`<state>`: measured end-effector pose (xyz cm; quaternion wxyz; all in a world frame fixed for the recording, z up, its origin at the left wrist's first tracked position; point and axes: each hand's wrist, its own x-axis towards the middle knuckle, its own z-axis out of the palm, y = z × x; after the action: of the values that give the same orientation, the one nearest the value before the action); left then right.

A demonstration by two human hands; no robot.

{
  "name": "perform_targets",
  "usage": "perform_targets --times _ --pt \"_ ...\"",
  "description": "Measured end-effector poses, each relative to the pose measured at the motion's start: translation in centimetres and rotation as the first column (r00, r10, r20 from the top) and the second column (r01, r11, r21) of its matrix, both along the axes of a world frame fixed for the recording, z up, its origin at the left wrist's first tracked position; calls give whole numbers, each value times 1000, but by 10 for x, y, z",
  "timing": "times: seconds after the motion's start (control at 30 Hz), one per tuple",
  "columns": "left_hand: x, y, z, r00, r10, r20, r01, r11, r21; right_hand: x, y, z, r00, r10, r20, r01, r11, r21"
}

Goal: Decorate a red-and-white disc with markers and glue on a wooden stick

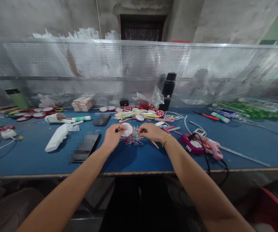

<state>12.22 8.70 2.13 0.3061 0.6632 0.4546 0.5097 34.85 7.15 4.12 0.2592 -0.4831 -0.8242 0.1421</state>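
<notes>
Hold the white disc [128, 130] by its rim only, and keep it low over the blue table [32, 154]. Judged from this view, a light edge grip leaves the disc face free and keeps the part steady while the other hand works beside it. The disc sits at the centre of the frame, just above the pile of coloured loops [133, 140] and touching or overlapping its upper edge. The left hand [112, 135] grips the disc at its left rim, with thumb and forefinger pressed together on the edge and the remaining fingers curled under. The right hand [151, 131] rests just right of the disc, at the pile's upper right edge. Its fingers [141, 131] are bent and drawn close together, tips pointing toward the disc, but whether they pinch a loop or only touch the pile cannot be told. A gold bracelet [165, 139] sits on the right wrist. Keep both wrists near the table surface, since small loops are likely to spring away if lifted high. Nearby items include a bundle of coloured sticks [131, 114] above the centre, a black flask [168, 91] behind it and a pink tool [211, 149] with a black cable to the right. More red-and-white discs [32, 113] lie at the left.
</notes>
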Motion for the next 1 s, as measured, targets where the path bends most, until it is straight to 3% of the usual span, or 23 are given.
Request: perform_targets --times 0.13,0.5,0.6,0.77,1.0 --pt "-1 1 -1 1000 -13 -13 14 999 48 4 2 -1 991 40 127 -31 997 -77" --pt "-1 3 -4 1000 -31 -2 31 998 54 0 4 -7 979 28 202 2 989 -150" --pt "-1 3 -4 999 -30 -23 31 999 40 -2 0 -4 986 22 167 -7 996 -90" --pt "-2 5 -6 998 -34 -48 38 997 70 -1 -3 2 999 14 -34 -15 999 -40" --pt "-1 5 -5 999 -29 -38 33 996 85 3 2 -2 994 21 106 -11 996 -94"
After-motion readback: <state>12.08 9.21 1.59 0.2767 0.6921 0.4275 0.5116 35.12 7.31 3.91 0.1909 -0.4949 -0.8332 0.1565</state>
